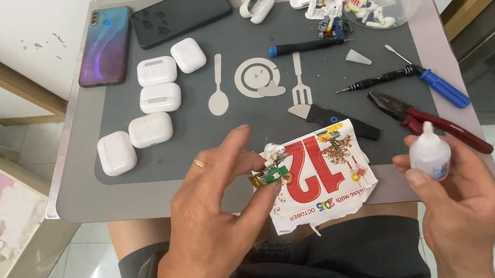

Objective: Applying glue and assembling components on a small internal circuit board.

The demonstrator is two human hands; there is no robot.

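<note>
Green circuit board (273,175), tiny with copper bits attached, was pinched between thumb and fingertips of the left hand (208,228) over the torn calendar page (324,176). Judged light, stiff, fragile; best gripped by its edges. A small white dropper bottle (429,154), likely slippery, was clasped in the right hand (463,205) at 3 o'clock from the board.

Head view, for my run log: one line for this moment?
left hand: pinches small circuit board | right hand: holds dropper bottle | paper beneath
</note>
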